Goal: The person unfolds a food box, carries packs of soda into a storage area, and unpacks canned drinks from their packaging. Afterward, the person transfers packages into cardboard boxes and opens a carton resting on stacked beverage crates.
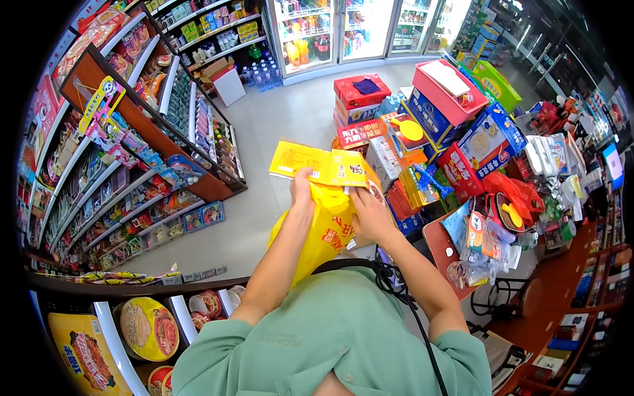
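Note:
In front of my chest, my left hand (302, 191) grips the lower edge of an unfolded yellow cardboard carton (300, 160) with printed panels, its fingers partly hidden beneath. At the carton's right panel is my right hand (372, 214), its fingers bent against the lower edge. A yellow plastic bag (310, 234) with red print hangs below the carton, between my forearms. Its upper part bunches close to both hands; whether either hand also pinches the bag is not clear.
Snack shelves (125, 132) rise on the left, and lit drink fridges (343, 33) line the back. Stacked boxes (360, 99) and a pink tub (449, 92) crowd the right, beside a cluttered red-brown table (441, 247). Packaged noodle bowls (148, 328) fill the shelf at lower left.

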A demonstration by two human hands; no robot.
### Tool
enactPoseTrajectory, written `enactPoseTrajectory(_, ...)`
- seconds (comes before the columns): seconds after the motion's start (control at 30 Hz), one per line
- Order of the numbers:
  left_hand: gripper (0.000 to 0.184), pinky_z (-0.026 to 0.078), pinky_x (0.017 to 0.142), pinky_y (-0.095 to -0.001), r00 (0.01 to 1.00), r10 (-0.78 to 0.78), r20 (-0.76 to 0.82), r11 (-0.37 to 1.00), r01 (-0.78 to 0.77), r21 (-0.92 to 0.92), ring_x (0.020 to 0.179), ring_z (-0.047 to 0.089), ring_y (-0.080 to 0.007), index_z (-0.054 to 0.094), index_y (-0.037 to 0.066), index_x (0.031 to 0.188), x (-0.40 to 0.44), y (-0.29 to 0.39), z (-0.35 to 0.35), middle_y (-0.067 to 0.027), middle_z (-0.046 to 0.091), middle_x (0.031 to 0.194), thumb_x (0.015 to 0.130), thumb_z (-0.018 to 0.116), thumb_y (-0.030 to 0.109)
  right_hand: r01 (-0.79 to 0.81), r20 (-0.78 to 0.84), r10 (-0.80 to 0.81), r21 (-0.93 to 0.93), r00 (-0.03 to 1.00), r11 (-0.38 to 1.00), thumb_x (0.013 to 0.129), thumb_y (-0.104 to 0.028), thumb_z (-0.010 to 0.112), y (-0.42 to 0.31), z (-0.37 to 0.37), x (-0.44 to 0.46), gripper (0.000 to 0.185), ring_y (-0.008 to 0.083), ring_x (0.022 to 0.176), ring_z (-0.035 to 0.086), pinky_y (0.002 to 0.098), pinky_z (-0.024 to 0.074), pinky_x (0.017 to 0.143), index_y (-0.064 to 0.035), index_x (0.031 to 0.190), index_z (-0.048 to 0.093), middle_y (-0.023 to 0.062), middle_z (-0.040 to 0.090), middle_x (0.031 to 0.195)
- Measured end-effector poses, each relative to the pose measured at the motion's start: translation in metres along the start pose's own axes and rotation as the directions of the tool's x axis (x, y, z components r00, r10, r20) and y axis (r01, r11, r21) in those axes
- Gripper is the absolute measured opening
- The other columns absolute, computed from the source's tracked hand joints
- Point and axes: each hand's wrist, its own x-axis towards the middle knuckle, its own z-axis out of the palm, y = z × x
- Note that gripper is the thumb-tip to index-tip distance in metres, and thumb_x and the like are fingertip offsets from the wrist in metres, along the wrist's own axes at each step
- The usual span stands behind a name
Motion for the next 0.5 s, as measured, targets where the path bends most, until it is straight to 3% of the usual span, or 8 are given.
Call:
enactPoseTrajectory(0.1,0.043,0.048,0.088,-0.0382,0.999,0.013,-0.050,0.998,-0.016,-0.067,0.100,0.059,-0.0275,0.047,-0.004,0.119,0.018,0.008,-0.025,-0.0160,0.057,0.113,0.082,0.056,0.015,0.263,-0.162,-0.246,0.088,0.955,0.961,0.070,-0.009,0.063,0.002,-0.027,-0.019,0.043,0.0329,0.103,0.056,0.0402,0.0461,0.089,0.0043,0.110,0.055,0.0203,0.055,0.114)
enactPoseTrajectory(0.17,0.041,0.049,0.088,-0.0390,0.968,0.033,0.249,0.975,0.024,-0.223,0.101,0.059,-0.0274,0.046,-0.004,0.120,0.016,0.018,-0.035,-0.0157,0.057,0.112,0.082,0.055,0.012,-0.190,-0.395,0.299,0.293,0.869,0.937,0.077,-0.016,0.065,0.007,-0.040,-0.025,0.044,0.0310,0.104,0.057,0.0371,0.0465,0.088,0.0048,0.113,0.052,0.0186,0.057,0.110)
enactPoseTrajectory(0.23,0.040,0.049,0.090,-0.0399,0.955,0.008,0.298,0.976,0.057,-0.209,0.101,0.059,-0.0286,0.046,-0.004,0.120,0.012,0.017,-0.035,-0.0163,0.057,0.113,0.084,0.053,0.011,-0.500,0.032,0.776,0.781,0.630,0.374,0.083,-0.024,0.065,0.045,-0.023,-0.019,0.048,0.0280,0.108,0.057,0.0383,0.0452,0.091,0.0040,0.118,0.048,0.0163,0.058,0.112)
enactPoseTrajectory(0.27,0.040,0.049,0.090,-0.0401,0.949,0.040,0.313,0.991,0.003,-0.133,0.102,0.059,-0.0286,0.046,-0.003,0.120,0.010,0.012,-0.034,-0.0162,0.057,0.113,0.084,0.053,0.012,-0.422,0.515,0.552,0.856,0.655,-0.298,0.085,-0.031,0.066,0.036,-0.057,-0.008,0.053,0.0257,0.110,0.056,0.0431,0.0444,0.094,0.0006,0.123,0.045,0.0144,0.058,0.115)
enactPoseTrajectory(0.3,0.040,0.049,0.091,-0.0403,0.940,0.069,0.335,0.997,-0.052,-0.058,0.102,0.059,-0.0286,0.046,-0.003,0.120,0.008,0.009,-0.030,-0.0161,0.058,0.112,0.084,0.052,0.013,-0.393,0.623,0.339,0.741,0.705,-0.544,0.085,-0.031,0.065,0.038,-0.058,-0.005,0.045,0.0260,0.095,0.063,0.0388,0.0535,0.076,-0.0087,0.121,0.049,0.0143,0.060,0.112)
enactPoseTrajectory(0.37,0.042,0.048,0.091,-0.0405,0.932,0.009,0.364,0.999,0.004,-0.034,0.103,0.059,-0.0291,0.045,-0.003,0.122,-0.004,0.008,-0.022,-0.0166,0.058,0.114,0.084,0.052,0.014,-0.540,0.635,0.417,0.772,0.650,-0.334,0.083,-0.029,0.069,0.031,-0.050,-0.005,0.043,0.0231,0.081,0.066,0.0362,0.0554,0.068,-0.0109,0.119,0.052,0.0108,0.064,0.103)
enactPoseTrajectory(0.43,0.044,0.047,0.092,-0.0407,0.924,-0.049,0.379,0.998,0.059,-0.014,0.103,0.059,-0.0297,0.045,-0.002,0.124,-0.020,0.011,-0.012,-0.0170,0.058,0.116,0.084,0.052,0.015,-0.494,0.621,0.494,0.783,0.608,-0.377,0.081,-0.022,0.071,0.033,-0.039,-0.010,0.036,0.0194,0.067,0.065,0.0327,0.0547,0.058,-0.0079,0.111,0.057,0.0081,0.067,0.090)
enactPoseTrajectory(0.5,0.041,0.048,0.091,-0.0388,0.887,-0.132,0.442,0.978,0.190,-0.090,0.101,0.060,-0.0273,0.046,-0.002,0.123,-0.032,0.015,-0.009,-0.0153,0.059,0.114,0.084,0.053,0.012,-0.454,0.441,0.598,0.880,0.669,-0.142,0.081,-0.015,0.070,0.040,-0.021,-0.011,0.026,0.0163,0.060,0.063,0.0277,0.0514,0.049,-0.0056,0.103,0.060,0.0074,0.066,0.083)
